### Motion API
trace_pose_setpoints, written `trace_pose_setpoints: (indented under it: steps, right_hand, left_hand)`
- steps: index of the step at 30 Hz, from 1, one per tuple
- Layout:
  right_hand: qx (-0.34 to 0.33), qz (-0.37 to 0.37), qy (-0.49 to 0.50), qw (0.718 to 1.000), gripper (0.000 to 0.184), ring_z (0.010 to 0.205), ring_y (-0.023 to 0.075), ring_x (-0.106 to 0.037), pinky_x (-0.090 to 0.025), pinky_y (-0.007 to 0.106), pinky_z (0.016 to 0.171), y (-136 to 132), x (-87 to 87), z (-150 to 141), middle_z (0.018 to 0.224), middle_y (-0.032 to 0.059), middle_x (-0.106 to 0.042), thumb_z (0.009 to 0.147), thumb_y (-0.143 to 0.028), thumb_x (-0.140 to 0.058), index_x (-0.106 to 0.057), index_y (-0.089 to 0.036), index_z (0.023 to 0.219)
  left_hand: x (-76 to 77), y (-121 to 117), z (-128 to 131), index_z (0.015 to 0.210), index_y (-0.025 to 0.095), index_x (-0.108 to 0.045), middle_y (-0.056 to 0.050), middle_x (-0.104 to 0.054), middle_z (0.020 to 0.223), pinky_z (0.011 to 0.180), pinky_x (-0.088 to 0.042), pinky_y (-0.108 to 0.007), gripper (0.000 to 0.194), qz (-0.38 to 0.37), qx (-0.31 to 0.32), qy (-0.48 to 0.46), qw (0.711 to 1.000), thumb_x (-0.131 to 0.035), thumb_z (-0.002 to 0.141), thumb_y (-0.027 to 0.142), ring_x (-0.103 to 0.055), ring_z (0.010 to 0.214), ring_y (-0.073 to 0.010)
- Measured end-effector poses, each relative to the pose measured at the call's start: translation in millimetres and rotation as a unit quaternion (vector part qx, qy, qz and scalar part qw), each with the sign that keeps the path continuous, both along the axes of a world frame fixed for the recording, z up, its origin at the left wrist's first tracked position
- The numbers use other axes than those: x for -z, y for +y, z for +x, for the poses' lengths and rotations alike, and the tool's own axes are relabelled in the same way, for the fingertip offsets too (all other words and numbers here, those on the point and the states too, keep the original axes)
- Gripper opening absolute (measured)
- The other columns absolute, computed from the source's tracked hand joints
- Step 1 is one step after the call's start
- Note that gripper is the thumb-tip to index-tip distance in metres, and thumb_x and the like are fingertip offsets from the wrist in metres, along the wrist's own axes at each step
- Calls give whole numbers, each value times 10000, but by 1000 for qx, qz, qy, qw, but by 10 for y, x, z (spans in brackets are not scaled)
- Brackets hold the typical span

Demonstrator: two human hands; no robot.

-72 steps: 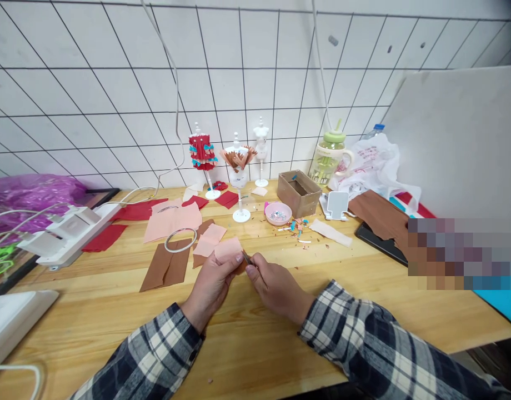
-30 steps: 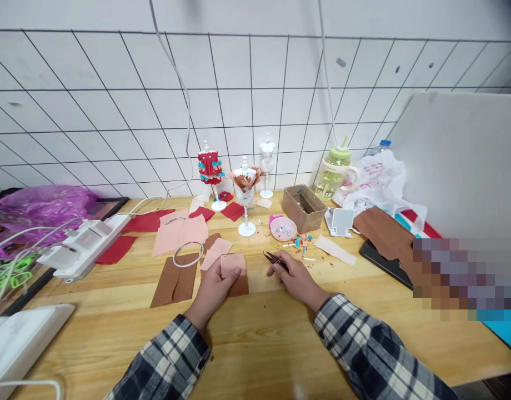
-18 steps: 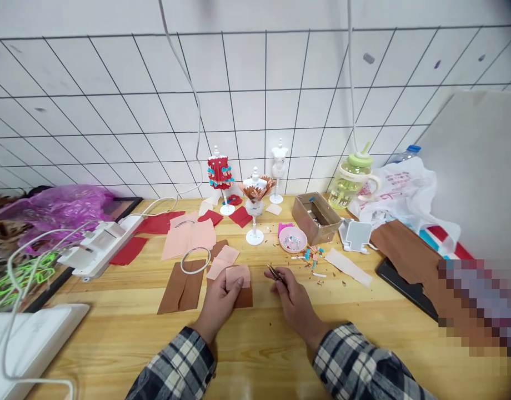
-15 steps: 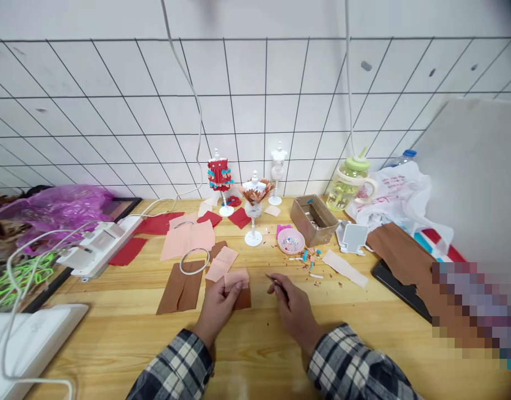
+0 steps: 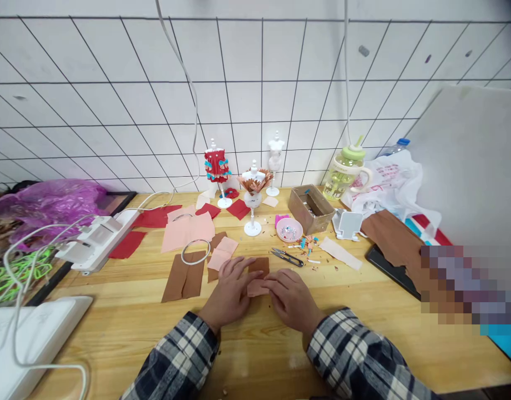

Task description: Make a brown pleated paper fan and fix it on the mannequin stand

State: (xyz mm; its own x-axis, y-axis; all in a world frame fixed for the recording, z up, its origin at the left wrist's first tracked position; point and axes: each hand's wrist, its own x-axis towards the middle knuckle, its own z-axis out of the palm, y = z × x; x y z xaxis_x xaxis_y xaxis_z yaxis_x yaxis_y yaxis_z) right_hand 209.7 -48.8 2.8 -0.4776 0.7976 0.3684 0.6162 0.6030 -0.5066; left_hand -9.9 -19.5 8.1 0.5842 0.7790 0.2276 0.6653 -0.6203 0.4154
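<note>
My left hand [image 5: 228, 294] lies with fingers stretched out over a small brown piece [image 5: 259, 264] and a pink piece [image 5: 257, 287], cloth or crepe paper, I cannot tell which. My right hand [image 5: 295, 300] is at the right end of the pink piece, fingers extended and tips resting on it. Both hands cover parts of the two pieces. Beyond my right hand, black thread snips [image 5: 287, 257] lie on the table. Left of my hands are another pink piece [image 5: 223, 253], a larger brown piece [image 5: 184, 283] and a silvery ring [image 5: 196, 243].
Behind my hands stand white mini dress forms: one in red [image 5: 216, 166], one with brown-pink ruffles [image 5: 253, 200], one bare [image 5: 275, 158]. Also there are a pink dish [image 5: 289, 238] of beads, cardboard box [image 5: 316, 224], bottle [image 5: 345, 175], phone stand [image 5: 347, 224] and power strip [image 5: 109, 239].
The thread snips have left my right hand and lie on the table. My right hand has moved to the pink piece. The pink and brown pieces have shifted right and lie under both hands.
</note>
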Motion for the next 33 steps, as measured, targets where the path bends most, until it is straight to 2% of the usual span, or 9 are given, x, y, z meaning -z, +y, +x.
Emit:
trace_pose_setpoints:
  steps: [2, 7, 10, 13, 18, 22, 27, 31, 33]
  right_hand:
    - [-30, -28, -51, 998, 258, 1041, 242, -547, -412, 422, 928, -35, -26, -49, 1123, 76, -669, 853, -192, -559, -649, -226, 1093]
    - [-25, -53, -81, 995, 164, 1056, 245, -518, -367, 425, 938, -38, -18, -78, 1133, 69, -666, 860, -257, -606, -659, -207, 1007]
    - [-17, -53, -75, 996, 155, 1061, 243, -512, -365, 417, 933, -32, 2, -49, 1148, 71, -661, 891, -253, -579, -658, -202, 1014]
    - [-10, -53, -76, 996, 144, 1038, 237, -514, -370, 409, 919, -37, 9, -19, 1125, 71, -665, 919, -246, -542, -665, -202, 981]
    - [5, -55, -81, 995, 136, 988, 225, -514, -379, 391, 888, -35, 6, 5, 1073, 60, -669, 926, -242, -536, -666, -202, 936]
    - [11, -54, -77, 996, 122, 958, 210, -514, -386, 375, 871, -28, 30, -9, 1041, 49, -671, 927, -230, -534, -652, -201, 923]
    - [21, -35, -62, 997, 134, 961, 211, -517, -393, 375, 876, -28, 80, -26, 1075, 59, -662, 925, -261, -557, -645, -205, 1009]
    - [25, -31, -77, 996, 120, 937, 212, -519, -396, 373, 857, -26, 104, -18, 1011, 48, -665, 932, -277, -552, -657, -220, 945]
    - [29, -32, -77, 996, 117, 936, 215, -520, -396, 375, 851, -26, 110, -9, 1008, 46, -666, 932, -278, -552, -655, -222, 938]
  left_hand:
    - [-1, -42, -72, 1233, 269, -622, -77, -541, 1368, 1067, -315, -528, 588, -3, -9, -18, 1000, -513, 698, 50, -436, 1269, -303]
    - [-35, -157, -177, 1014, 247, -688, -62, -649, 1150, 1007, -372, -472, 428, -8, 3, -26, 1000, -467, 723, 26, -514, 1138, -264]
    - [-90, -200, -155, 1033, 241, -679, -73, -652, 1142, 1001, -388, -451, 344, -31, 36, -15, 999, -503, 781, 85, -525, 1129, -261]
    - [-114, -202, -110, 1051, 240, -670, -85, -648, 1150, 997, -394, -451, 249, -38, 41, -7, 998, -549, 839, 192, -528, 1140, -271]
    - [-83, -196, -44, 1056, 241, -665, -83, -653, 1158, 999, -359, -473, 218, 12, 34, 9, 999, -620, 852, 304, -527, 1115, -276]
    - [-81, -221, -3, 976, 236, -683, -59, -684, 1027, 919, -378, -427, 149, 18, 42, 22, 999, -630, 869, 326, -553, 988, -235]
    - [-83, -225, 22, 927, 249, -696, -34, -687, 1012, 932, -366, -421, 124, 6, 24, 12, 1000, -599, 901, 320, -551, 1013, -223]
    - [-55, -208, -11, 952, 243, -694, -39, -689, 1018, 926, -376, -415, 126, 22, 23, 6, 999, -587, 906, 289, -558, 1013, -221]
    - [-37, -185, -73, 998, 228, -687, -51, -691, 1007, 897, -395, -403, 146, 41, -7, -3, 999, -584, 904, 273, -567, 985, -219]
